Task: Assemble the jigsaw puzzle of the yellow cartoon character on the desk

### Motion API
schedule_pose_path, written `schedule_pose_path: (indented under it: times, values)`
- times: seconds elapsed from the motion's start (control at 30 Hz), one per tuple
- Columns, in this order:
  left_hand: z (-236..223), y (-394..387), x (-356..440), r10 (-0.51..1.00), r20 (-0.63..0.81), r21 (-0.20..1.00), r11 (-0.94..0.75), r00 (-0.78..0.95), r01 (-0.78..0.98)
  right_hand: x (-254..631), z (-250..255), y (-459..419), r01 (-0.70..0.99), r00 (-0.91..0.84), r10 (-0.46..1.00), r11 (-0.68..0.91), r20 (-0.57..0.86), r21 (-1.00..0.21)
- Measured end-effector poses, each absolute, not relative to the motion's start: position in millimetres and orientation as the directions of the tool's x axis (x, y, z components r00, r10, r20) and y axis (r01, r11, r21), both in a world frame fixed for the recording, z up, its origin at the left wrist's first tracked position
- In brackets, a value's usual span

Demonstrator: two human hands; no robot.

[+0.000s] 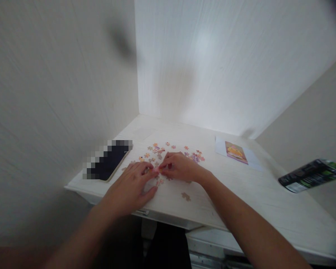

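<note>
Many small jigsaw puzzle pieces (186,148) lie scattered over the white tabletop (168,209), some orange or pink, some grey-backed. Both hands meet in the middle of them. The fingertips of my right hand (179,166) pinch a small pink puzzle piece (156,170). From the left, my left hand (131,183) touches the same spot with its index finger, its thumb apart and lying near the tabletop. A grey piece or joined pair (186,196) rests alone in front of my right wrist. Exact edges of the pinched piece are hidden by the fingers.
A phone (109,162) lies at the left edge of the table. On the right is a white sheet with a yellow-and-purple picture (236,152). A dark green-labelled canister (310,175) stands farther right. Pale walls enclose the table's back and sides.
</note>
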State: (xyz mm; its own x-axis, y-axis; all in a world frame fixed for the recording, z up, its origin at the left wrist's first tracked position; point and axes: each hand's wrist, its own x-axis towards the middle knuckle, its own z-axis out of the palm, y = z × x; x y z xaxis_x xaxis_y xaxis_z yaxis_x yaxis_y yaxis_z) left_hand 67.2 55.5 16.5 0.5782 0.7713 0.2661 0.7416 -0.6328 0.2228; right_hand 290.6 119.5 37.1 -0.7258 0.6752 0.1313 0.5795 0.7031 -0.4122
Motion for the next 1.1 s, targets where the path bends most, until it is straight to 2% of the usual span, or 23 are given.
schedule_pose_path:
  times: [0.37, 0.47, 0.6, 0.7, 0.8, 0.87, 0.97, 1.1]
  values:
    - [19.8, 54.4, 68.7, 0.781, 0.277, 0.244, -0.621, 0.56, 0.745, 289.7, 38.9, 116.7, 0.568, -0.748, 0.649, 0.733, 0.138, -0.375]
    - [17.1, 54.4, 68.1, 0.787, 0.282, 0.246, -0.612, 0.548, 0.752, 289.4, 39.7, 116.1, 0.554, -0.749, 0.648, 0.727, 0.138, -0.405]
    - [12.7, 56.3, 65.7, 0.777, 0.295, 0.243, -0.624, 0.557, 0.742, 290.1, 38.2, 117.2, 0.556, -0.711, 0.695, 0.649, 0.107, -0.52]
    - [10.3, 60.4, 64.6, 0.788, 0.349, 0.223, -0.596, 0.508, 0.771, 293.9, 37.1, 122.0, 0.574, -0.613, 0.767, 0.598, 0.191, -0.559]
    - [8.5, 65.0, 65.5, 0.815, 0.41, 0.183, -0.514, 0.41, 0.838, 303.2, 37.8, 130.9, 0.634, -0.488, 0.81, 0.586, 0.327, -0.505]
    - [7.4, 66.8, 67.0, 0.842, 0.396, 0.157, -0.456, 0.367, 0.876, 311.7, 38.3, 137.3, 0.672, -0.45, 0.814, 0.58, 0.368, -0.46]
    - [5.2, 67.4, 68.8, 0.868, 0.332, 0.125, -0.427, 0.368, 0.895, 322.6, 37.6, 143.8, 0.707, -0.427, 0.837, 0.544, 0.34, -0.452]
    - [1.7, 68.1, 67.9, 0.852, 0.337, 0.12, -0.462, 0.402, 0.879, 326.2, 34.7, 145.1, 0.699, -0.451, 0.86, 0.507, 0.24, -0.505]
